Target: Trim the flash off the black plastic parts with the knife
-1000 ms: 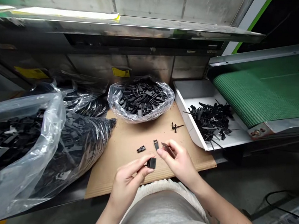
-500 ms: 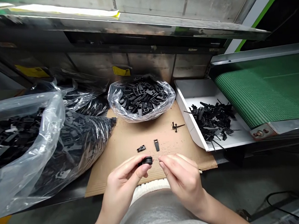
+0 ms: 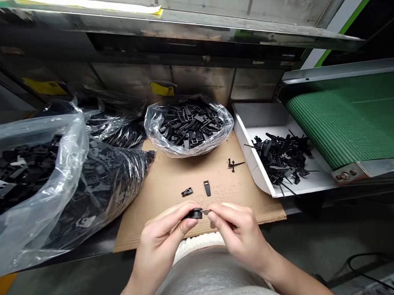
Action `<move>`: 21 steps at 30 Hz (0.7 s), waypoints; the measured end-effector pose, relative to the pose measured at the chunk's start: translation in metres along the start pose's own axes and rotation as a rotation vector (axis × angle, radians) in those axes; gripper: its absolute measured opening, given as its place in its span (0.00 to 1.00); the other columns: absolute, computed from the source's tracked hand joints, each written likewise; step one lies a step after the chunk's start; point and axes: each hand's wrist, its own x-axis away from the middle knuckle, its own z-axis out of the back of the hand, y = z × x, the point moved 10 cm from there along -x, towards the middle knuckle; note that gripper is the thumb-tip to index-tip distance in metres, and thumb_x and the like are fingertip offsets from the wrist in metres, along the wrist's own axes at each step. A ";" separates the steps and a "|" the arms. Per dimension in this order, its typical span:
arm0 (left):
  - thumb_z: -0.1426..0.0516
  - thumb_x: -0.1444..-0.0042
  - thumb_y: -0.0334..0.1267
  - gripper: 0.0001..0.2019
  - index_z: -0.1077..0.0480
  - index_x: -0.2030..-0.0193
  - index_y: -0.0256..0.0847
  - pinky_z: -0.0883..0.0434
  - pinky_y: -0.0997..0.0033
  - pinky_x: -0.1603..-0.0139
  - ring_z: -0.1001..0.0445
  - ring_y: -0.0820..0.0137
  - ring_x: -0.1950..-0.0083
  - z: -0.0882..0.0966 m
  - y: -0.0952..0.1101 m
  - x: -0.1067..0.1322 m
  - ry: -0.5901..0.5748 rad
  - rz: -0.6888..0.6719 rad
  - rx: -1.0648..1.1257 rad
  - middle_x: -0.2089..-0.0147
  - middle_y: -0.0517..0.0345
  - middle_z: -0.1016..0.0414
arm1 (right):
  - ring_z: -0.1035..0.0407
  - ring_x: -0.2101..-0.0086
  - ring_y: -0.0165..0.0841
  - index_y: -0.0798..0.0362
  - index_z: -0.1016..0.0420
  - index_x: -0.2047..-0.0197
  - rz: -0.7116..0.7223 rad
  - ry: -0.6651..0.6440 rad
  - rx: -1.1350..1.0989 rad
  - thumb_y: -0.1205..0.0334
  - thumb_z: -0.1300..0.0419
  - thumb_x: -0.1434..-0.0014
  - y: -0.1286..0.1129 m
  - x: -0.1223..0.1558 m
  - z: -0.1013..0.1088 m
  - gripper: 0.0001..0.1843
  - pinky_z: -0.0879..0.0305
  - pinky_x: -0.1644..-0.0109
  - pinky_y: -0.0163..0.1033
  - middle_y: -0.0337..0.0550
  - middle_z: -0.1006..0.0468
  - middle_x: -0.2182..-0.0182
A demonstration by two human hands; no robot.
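Note:
Between the thumb and fingers of my left hand [image 3: 166, 238] is a small rounded black plastic part [image 3: 195, 214]. My right hand [image 3: 239, 226] pinches a thin, pointed grey blade [image 3: 206, 211], its tip at the right side of the black part; whether it touches cannot be made out. Just beyond my hands, a small black plastic piece [image 3: 187, 192] and a flat tapered black clip [image 3: 207, 188] lie on the cardboard sheet [image 3: 169, 174]. Farther right on the cardboard lies a spiky black sprue piece [image 3: 233, 165].
A clear plastic bag [image 3: 186, 152] full of black clips stands at the back. Larger bags [image 3: 74, 158] of black parts crowd the left. On the right, a white tray [image 3: 252, 163] holds black sprues below a green conveyor belt [image 3: 344, 115]. A metal shelf [image 3: 196, 31] spans above.
My right hand has moved slightly left, bringing the thin blade up to the black part in my left hand. The view has shifted a little.

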 end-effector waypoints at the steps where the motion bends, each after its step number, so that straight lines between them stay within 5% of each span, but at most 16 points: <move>1: 0.41 0.50 0.28 0.15 0.26 0.62 0.57 0.32 0.87 0.58 0.27 0.78 0.59 -0.001 0.001 -0.001 -0.015 -0.018 0.002 0.60 0.74 0.23 | 0.39 0.77 0.27 0.56 0.29 0.70 -0.036 -0.050 -0.056 0.70 0.50 0.40 0.003 -0.002 -0.002 0.11 0.42 0.73 0.32 0.37 0.34 0.80; 10: 0.43 0.49 0.26 0.16 0.25 0.61 0.54 0.31 0.82 0.58 0.26 0.73 0.60 -0.007 0.011 -0.002 -0.098 -0.104 0.015 0.62 0.67 0.23 | 0.42 0.78 0.25 0.56 0.30 0.75 -0.138 -0.230 -0.335 0.67 0.50 0.41 0.011 -0.003 -0.011 0.13 0.44 0.73 0.32 0.35 0.36 0.81; 15: 0.42 0.50 0.27 0.15 0.25 0.61 0.53 0.31 0.82 0.56 0.25 0.73 0.58 -0.009 0.014 -0.004 -0.115 -0.141 -0.074 0.61 0.67 0.22 | 0.49 0.85 0.20 0.59 0.27 0.69 -0.388 -0.776 -0.777 0.63 0.47 0.42 0.020 0.009 -0.042 0.10 0.52 0.83 0.28 0.33 0.35 0.84; 17: 0.40 0.52 0.28 0.14 0.24 0.63 0.53 0.31 0.83 0.56 0.25 0.73 0.59 -0.003 0.009 -0.006 -0.054 -0.087 -0.081 0.62 0.67 0.22 | 0.47 0.84 0.20 0.59 0.27 0.66 -0.410 -0.869 -0.839 0.63 0.46 0.43 0.015 0.015 -0.043 0.09 0.50 0.83 0.27 0.35 0.32 0.82; 19: 0.39 0.54 0.30 0.12 0.24 0.64 0.52 0.28 0.83 0.62 0.23 0.74 0.65 0.002 -0.003 -0.006 0.015 0.039 -0.011 0.64 0.66 0.21 | 0.43 0.83 0.21 0.58 0.27 0.64 -0.371 -0.684 -0.793 0.63 0.46 0.42 0.017 0.007 -0.035 0.10 0.45 0.82 0.28 0.37 0.29 0.79; 21: 0.38 0.55 0.32 0.12 0.24 0.63 0.49 0.27 0.83 0.70 0.24 0.75 0.73 0.001 -0.017 -0.004 0.057 0.181 0.118 0.69 0.65 0.21 | 0.39 0.81 0.23 0.57 0.27 0.62 -0.245 -0.336 -0.564 0.64 0.48 0.41 0.019 -0.001 -0.014 0.09 0.40 0.79 0.30 0.39 0.28 0.77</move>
